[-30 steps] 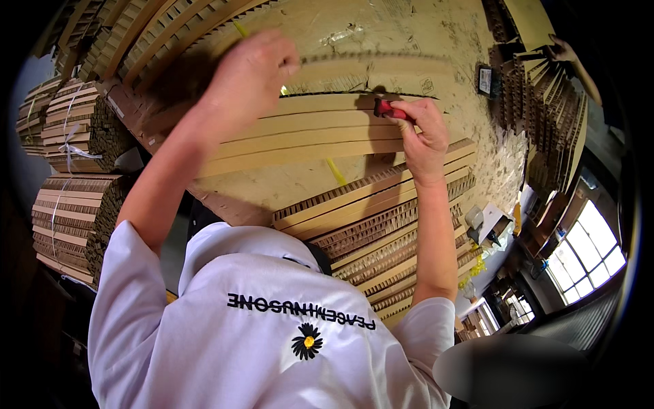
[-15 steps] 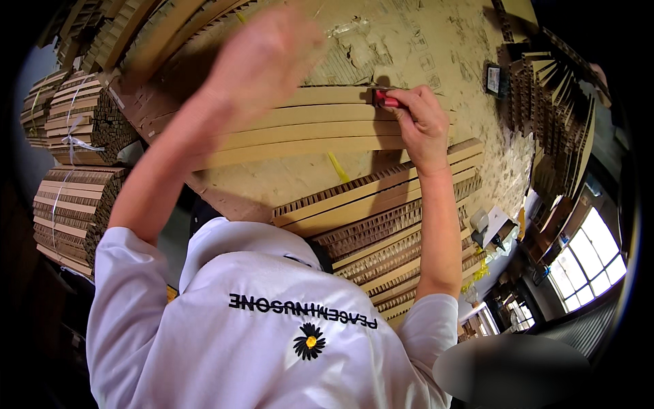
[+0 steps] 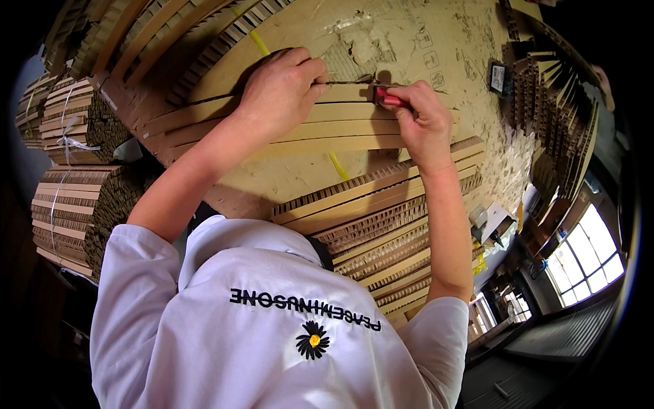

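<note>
Three long tan cardboard strips (image 3: 354, 112) lie side by side on the worktable (image 3: 272, 184). My right hand (image 3: 428, 123) is closed around a small red tool (image 3: 390, 99) with a dark end, which meets the farthest strip near its right part. What kind of tool it is I cannot make out. My left hand (image 3: 283, 85) is over the same strip farther left, its fingers curled together; whatever they pinch is hidden. A stack of honeycomb cardboard strips (image 3: 381, 218) lies nearer to me, below my right forearm.
Tied bundles of cardboard strips (image 3: 71, 201) stand at the left. More strips (image 3: 163, 34) lie at the far left. A small dark box (image 3: 499, 78) and a fanned pile of honeycomb strips (image 3: 555, 116) are on the right. A yellow strap (image 3: 338, 167) lies on the table.
My left hand, blurred and raised before, has come down to the farthest strip with its fingers curled. My right hand keeps the red tool at nearly the same spot.
</note>
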### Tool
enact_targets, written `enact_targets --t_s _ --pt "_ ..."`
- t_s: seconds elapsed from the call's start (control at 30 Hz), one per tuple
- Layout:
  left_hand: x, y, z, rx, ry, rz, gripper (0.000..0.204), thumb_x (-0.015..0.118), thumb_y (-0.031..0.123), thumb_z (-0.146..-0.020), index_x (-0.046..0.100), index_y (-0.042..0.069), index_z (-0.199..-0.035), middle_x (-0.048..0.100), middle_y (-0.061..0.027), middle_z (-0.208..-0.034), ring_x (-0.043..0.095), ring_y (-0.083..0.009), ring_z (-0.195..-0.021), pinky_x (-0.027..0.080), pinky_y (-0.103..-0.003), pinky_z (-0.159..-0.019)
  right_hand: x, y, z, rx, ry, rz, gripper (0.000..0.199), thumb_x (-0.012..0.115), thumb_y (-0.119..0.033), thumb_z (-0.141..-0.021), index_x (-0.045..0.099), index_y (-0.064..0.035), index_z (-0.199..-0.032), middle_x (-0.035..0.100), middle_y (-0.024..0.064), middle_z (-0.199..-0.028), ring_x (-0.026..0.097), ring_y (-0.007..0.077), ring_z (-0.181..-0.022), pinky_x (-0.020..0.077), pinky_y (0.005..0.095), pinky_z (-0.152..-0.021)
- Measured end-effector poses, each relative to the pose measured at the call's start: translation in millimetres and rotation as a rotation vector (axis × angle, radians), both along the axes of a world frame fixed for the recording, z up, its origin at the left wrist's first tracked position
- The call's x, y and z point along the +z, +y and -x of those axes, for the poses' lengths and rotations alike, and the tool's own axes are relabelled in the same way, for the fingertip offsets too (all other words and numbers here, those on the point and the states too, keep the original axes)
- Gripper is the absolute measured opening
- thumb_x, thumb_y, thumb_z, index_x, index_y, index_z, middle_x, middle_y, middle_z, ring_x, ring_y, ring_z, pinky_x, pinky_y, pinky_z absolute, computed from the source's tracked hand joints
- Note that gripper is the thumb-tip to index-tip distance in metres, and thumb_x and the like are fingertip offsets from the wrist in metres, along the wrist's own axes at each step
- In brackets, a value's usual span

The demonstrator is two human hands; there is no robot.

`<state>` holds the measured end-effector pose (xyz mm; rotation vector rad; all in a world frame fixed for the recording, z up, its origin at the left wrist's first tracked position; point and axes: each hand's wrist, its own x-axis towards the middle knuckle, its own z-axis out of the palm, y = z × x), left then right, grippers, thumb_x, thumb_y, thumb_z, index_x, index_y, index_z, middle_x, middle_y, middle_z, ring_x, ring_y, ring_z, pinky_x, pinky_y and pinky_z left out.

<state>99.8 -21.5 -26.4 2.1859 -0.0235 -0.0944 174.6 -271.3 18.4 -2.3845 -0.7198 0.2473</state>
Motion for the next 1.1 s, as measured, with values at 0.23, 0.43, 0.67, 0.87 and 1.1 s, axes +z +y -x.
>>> enact_targets --t_s 0.23,0.43,0.67,0.87,1.1 --pt "-1 -2 0 0.002 -0.020 -0.042 0.011 0.071 0.013 -0.091 0.066 0.004 -0.095 0.060 -0.0111 -0.091 0.063 -0.0340 -0.090 0.052 -0.045 -0.078 -2 1 -1 0.007 0.032 -0.002 0.017 0.076 0.001 -0.081 0.074 -0.0110 -0.093 0.064 0.0057 -0.084 0.064 0.0243 -0.069 0.0509 0.0335 -0.061" --pt "2 0 -4 -0.070 -0.017 -0.066 0.011 0.070 0.014 -0.093 0.067 0.004 -0.096 0.060 -0.0132 -0.095 0.062 -0.0362 -0.095 0.052 -0.047 -0.082 3 0 2 0.005 0.035 0.004 0.017 0.075 0.002 -0.083 0.075 -0.0100 -0.095 0.065 0.0067 -0.085 0.064 0.0248 -0.071 0.0508 0.0337 -0.062" --pt "-3 43 -48 0.070 -0.102 0.052 0.011 0.071 0.011 -0.092 0.066 0.002 -0.096 0.065 -0.0145 -0.096 0.063 -0.0360 -0.090 0.052 -0.045 -0.079 9 -22 31 -0.208 0.151 -0.297 0.019 0.074 0.010 -0.085 0.074 -0.0013 -0.101 0.066 0.0050 -0.088 0.062 0.0152 -0.080 0.0487 0.0273 -0.070" --pt "52 20 -57 0.143 -0.607 -0.189 0.011 0.072 0.009 -0.089 0.066 0.003 -0.095 0.063 -0.0121 -0.093 0.062 -0.0312 -0.087 0.053 -0.042 -0.076 -2 -32 42 -0.106 0.029 -0.211 0.026 0.072 0.014 -0.084 0.075 -0.0022 -0.104 0.063 0.0075 -0.084 0.060 0.0184 -0.075 0.0483 0.0271 -0.067" --pt "-4 -12 23 -0.066 -0.143 -0.071 0.020 0.077 0.015 -0.087 0.068 0.005 -0.102 0.062 -0.0121 -0.100 0.063 -0.0358 -0.096 0.054 -0.046 -0.083 -1 -21 35 -0.055 0.016 -0.164 0.028 0.072 0.015 -0.083 0.075 -0.0038 -0.105 0.063 0.0069 -0.085 0.062 0.0173 -0.074 0.0498 0.0272 -0.067"
